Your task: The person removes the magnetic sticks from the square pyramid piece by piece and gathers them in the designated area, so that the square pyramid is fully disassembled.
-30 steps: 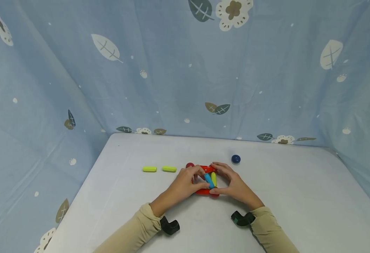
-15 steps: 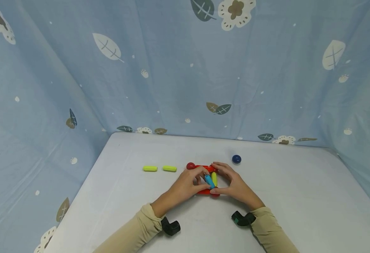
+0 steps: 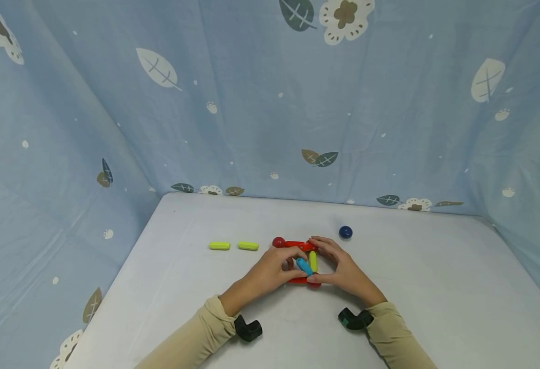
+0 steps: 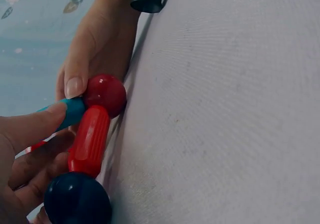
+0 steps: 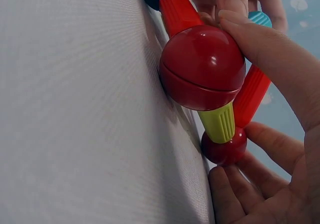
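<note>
My left hand [image 3: 268, 270] pinches a light-blue stick [image 3: 304, 266] between thumb and fingers, its lower end at the near red ball [image 4: 106, 95] of a ball-and-stick toy frame. My right hand [image 3: 341, 269] holds that frame, thumb on the near ball and fingers around the far red ball [image 5: 224, 146]. A yellow-green stick [image 3: 313, 261] runs between these two balls. A red stick [image 4: 90, 141] joins the near ball to a dark-blue ball [image 4: 77, 199], which my left hand hides in the head view. Another red ball [image 3: 278, 242] marks the frame's far left corner.
Two loose yellow-green sticks, a left one [image 3: 219, 246] and a right one [image 3: 248, 246], lie left of the frame. A loose dark-blue ball [image 3: 346, 232] sits beyond my right hand. Patterned blue cloth [image 3: 251, 128] hangs behind the white table [image 3: 413, 287].
The light-blue stick has tilted further left, its upper end lower than before, as my left fingers shift slightly. My right hand keeps its hold on the frame.
</note>
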A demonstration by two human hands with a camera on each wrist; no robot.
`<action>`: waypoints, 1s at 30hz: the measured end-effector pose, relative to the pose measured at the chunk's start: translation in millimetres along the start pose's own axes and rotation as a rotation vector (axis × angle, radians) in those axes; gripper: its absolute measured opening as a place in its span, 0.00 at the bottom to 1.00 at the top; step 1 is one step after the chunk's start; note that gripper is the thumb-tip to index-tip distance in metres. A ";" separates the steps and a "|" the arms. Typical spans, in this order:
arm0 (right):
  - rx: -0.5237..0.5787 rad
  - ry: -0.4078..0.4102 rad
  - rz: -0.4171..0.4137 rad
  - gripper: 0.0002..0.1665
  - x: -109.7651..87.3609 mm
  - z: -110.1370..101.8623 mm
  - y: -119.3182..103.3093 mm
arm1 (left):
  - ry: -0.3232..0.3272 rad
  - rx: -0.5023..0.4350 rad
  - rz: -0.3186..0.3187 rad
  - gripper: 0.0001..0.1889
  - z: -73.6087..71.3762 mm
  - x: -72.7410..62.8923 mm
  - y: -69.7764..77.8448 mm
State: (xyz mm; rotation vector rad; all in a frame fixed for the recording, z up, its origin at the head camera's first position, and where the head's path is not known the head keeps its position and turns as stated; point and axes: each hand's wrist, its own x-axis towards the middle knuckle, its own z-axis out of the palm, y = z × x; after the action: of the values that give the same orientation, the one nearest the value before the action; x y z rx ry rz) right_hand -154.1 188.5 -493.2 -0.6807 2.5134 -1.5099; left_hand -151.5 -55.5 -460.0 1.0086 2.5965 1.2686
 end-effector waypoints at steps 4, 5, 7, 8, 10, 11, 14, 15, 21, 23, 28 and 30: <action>0.003 0.002 -0.002 0.51 -0.1 0.4 -0.1 | 0.001 0.013 0.004 0.09 1.2 -0.2 -1.7; 0.005 0.002 -0.001 0.51 -0.2 0.4 -0.2 | 0.003 0.011 0.004 0.09 1.2 -0.3 -1.9; 0.007 0.003 -0.004 0.51 -0.1 0.5 -0.1 | 0.005 0.005 0.004 0.10 0.7 -0.1 -2.5; 0.006 0.002 -0.003 0.51 -0.1 0.5 -0.2 | 0.004 0.004 0.004 0.12 0.3 -0.1 -2.8; 0.005 0.002 -0.001 0.51 0.0 0.5 -0.3 | 0.003 0.000 0.010 0.14 -0.8 0.2 -3.2; 0.005 0.002 -0.001 0.51 0.0 0.4 -0.4 | 0.001 -0.003 0.014 0.15 -1.4 0.4 -3.4; 0.008 0.002 0.004 0.51 -0.4 0.2 -0.9 | -0.006 -0.010 0.023 0.15 -3.2 0.3 -3.5; 0.010 0.002 0.006 0.51 -0.5 0.1 -1.0 | -0.010 -0.014 0.023 0.14 -3.5 0.2 -3.3; 0.009 0.003 0.009 0.51 -0.8 0.4 -0.3 | -0.031 -0.015 -0.001 0.10 -3.3 0.2 -2.8; 0.010 0.003 0.006 0.51 -0.6 0.6 -0.2 | -0.037 -0.025 -0.010 0.09 -4.0 0.0 -2.4; 0.014 0.002 0.003 0.51 -0.3 0.1 -0.1 | -0.054 -0.065 -0.030 0.09 -5.8 0.4 -2.7; 0.012 0.002 0.004 0.51 -0.2 0.1 -0.3 | -0.059 -0.076 -0.033 0.09 -6.1 0.7 -3.5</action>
State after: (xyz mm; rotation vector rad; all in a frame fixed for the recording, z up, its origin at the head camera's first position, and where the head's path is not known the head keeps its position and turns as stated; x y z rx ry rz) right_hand -153.8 188.4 -493.0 -0.6724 2.5036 -1.5233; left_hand -156.0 -60.7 -458.4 0.9712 2.4904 1.2993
